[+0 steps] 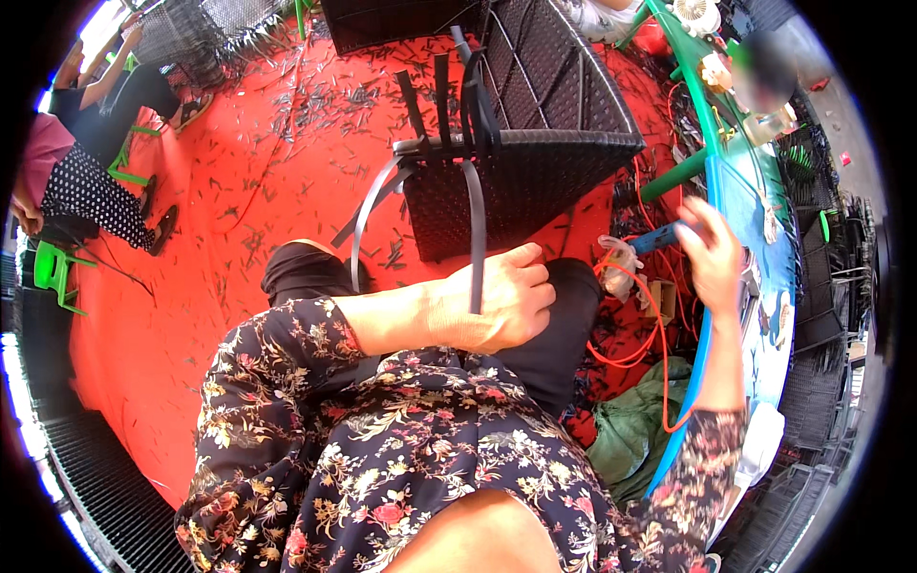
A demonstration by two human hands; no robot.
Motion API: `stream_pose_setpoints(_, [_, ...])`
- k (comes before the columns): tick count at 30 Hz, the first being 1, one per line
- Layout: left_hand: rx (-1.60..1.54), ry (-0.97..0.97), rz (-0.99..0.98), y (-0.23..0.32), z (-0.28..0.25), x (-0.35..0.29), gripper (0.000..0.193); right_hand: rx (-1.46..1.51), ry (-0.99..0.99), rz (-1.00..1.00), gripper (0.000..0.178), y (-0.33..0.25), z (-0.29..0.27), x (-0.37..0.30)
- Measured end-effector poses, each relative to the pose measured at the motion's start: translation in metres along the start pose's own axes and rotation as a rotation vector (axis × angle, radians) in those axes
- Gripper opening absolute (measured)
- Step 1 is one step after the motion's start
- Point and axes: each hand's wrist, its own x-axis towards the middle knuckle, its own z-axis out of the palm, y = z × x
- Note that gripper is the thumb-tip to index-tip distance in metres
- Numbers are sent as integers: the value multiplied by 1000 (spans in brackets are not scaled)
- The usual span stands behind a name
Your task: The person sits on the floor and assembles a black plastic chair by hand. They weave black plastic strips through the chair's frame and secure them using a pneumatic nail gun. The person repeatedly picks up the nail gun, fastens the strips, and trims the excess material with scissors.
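red floor covering (220, 315), littered with short dark offcuts (315, 110), with work gear and seated people around it.

nearest: dark flowered blouse (382, 458) on the wearer; dark trousers (564, 344) just past it.

left hand (506, 301): one, laid across the lap. fingers curled in narrow; cannot tell whether anything sits inside them. grey strip (477, 210) hangs toward this hand, its loose end overlapping the back of it in the view.

right hand (714, 258): one, raised at the counter's edge, slightly blurred. fingers spread wide, just beside the end of a blue tool (654, 238); contact cannot be told.

by the right leg: orange cord (626, 363) in loops, pale plastic bag (619, 267), green sack (635, 430).

counter (740, 191): light blue, curving along the right side.

woven piece (525, 186): dark, tilted, just beyond the knees; the grey strip hangs from its near edge. also at that edge: pale strip (361, 220), bent downward to the left, and several dark strips (443, 95), standing up.

farther, left: green stool (57, 272); seated person in dotted trousers (95, 201); a second person behind.

farthest: another dark woven panel (377, 21) at the back; white fan (695, 14), upper right.
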Motion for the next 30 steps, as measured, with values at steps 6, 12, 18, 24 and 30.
stream_pose_setpoints(6, [94,112,52,-20,-6,14,16,-46,-205,-469,41,-92,134,73])
stream_pose_setpoints(12, [274,336,82,-67,-22,8,14,342,-335,-303,13,-64,161,85])
stream_pose_setpoints(18, [373,472,-114,-91,-28,1,16,620,-260,-311,10,-43,168,85])
stream_pose_setpoints(24, [338,216,-583,-93,-28,-5,19,512,-192,-245,10,-61,163,82])
stream_pose_setpoints(30, [123,-12,-783,-96,-50,-8,25,463,-224,-197,13,-73,167,85])
